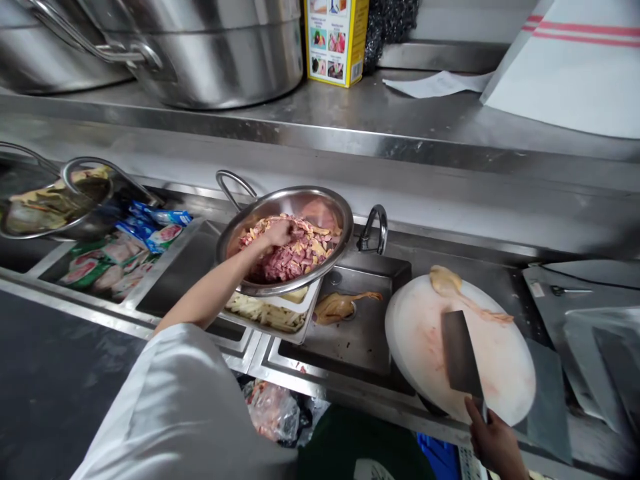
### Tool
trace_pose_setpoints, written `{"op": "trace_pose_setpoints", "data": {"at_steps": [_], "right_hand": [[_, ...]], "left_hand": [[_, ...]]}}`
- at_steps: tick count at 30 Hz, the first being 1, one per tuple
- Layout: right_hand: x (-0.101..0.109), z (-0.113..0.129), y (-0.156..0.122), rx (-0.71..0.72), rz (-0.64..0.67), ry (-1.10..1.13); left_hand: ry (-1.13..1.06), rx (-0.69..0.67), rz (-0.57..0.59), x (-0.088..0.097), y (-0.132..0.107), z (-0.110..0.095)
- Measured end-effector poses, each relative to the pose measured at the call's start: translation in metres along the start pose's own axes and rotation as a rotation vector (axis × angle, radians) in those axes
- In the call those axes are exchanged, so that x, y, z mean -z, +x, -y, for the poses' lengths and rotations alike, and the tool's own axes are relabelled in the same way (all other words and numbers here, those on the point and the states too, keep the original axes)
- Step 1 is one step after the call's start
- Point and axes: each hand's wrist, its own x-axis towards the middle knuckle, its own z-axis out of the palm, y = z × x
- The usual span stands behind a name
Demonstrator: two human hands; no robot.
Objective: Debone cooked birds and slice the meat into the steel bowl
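Observation:
My left hand reaches into a large steel bowl and touches the pile of chopped raw meat in it; its fingertips are hidden or too small to make out. My right hand is closed around the handle of a cleaver, whose broad blade lies over the round white cutting board. At the board's far edge rests a raw poultry leg with its foot pointing right. A similar poultry leg lies in the sink basin left of the board.
Under the bowl sits a tray of pale cut strips. A faucet rises behind the basin. Packaged meat fills a left sink, beside another handled pan. Overhead, a steel shelf carries large pots and a yellow box.

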Motion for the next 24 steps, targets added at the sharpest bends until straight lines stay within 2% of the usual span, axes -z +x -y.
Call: {"op": "trace_pose_setpoints", "data": {"at_steps": [3,7,11,14,17,20,22,24], "right_hand": [[-0.001,-0.004,0.006,-0.085,0.127,0.024],[-0.002,-0.007,0.014,-0.152,0.144,0.03],[-0.005,-0.006,0.018,-0.171,0.131,0.036],[-0.006,-0.005,0.02,-0.203,0.158,0.039],[-0.006,-0.005,0.022,-0.238,0.21,0.031],[-0.006,-0.007,0.024,-0.229,0.233,0.011],[-0.007,-0.008,0.024,-0.206,0.232,0.005],[-0.008,-0.01,0.024,-0.188,0.227,0.006]], "left_hand": [[-0.231,0.068,0.039,0.027,-0.008,-0.008],[-0.58,0.115,0.04,0.053,-0.026,-0.025],[-0.809,0.115,-0.026,0.068,-0.036,-0.031],[-0.917,0.201,-0.022,0.07,-0.037,-0.03],[-0.931,0.295,-0.057,0.069,-0.031,-0.024],[-0.858,0.253,-0.199,0.066,-0.02,-0.011],[-0.708,0.232,-0.324,0.061,-0.014,0.0],[-0.439,0.212,-0.376,0.052,-0.012,0.012]]}}
